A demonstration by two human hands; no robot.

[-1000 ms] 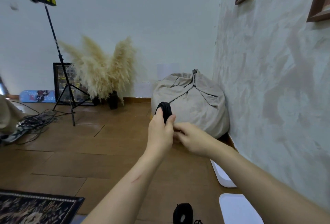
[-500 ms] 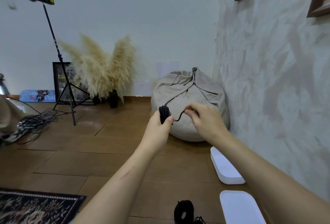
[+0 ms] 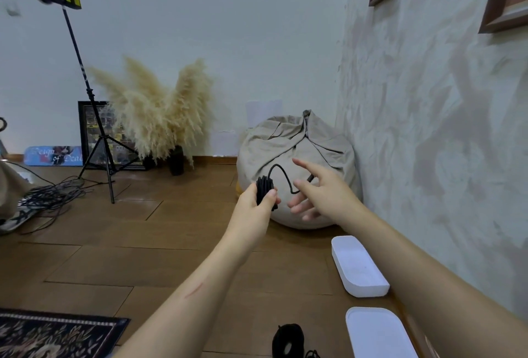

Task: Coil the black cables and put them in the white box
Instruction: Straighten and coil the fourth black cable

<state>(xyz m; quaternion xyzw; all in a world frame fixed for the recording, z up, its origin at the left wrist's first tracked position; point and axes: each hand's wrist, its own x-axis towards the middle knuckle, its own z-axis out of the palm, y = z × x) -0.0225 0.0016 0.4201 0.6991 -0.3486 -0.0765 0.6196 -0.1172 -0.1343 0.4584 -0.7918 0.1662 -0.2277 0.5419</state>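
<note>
Black cable wound into a tight coil [image 3: 264,189] sits gripped in our left hand [image 3: 255,203], thumb curled over it, raised above the wooden floor [image 3: 120,243]. Its loose tail [image 3: 281,170] arcs right to our right hand [image 3: 323,193], which is open with fingers spread; we cannot tell whether it touches. Beyond both lies a beige fabric beanbag [image 3: 294,140]. At the floor's right edge sits the open white plastic box [image 3: 358,267], its white lid [image 3: 377,335] nearer us, beside a second black coiled cable [image 3: 287,342].
</note>
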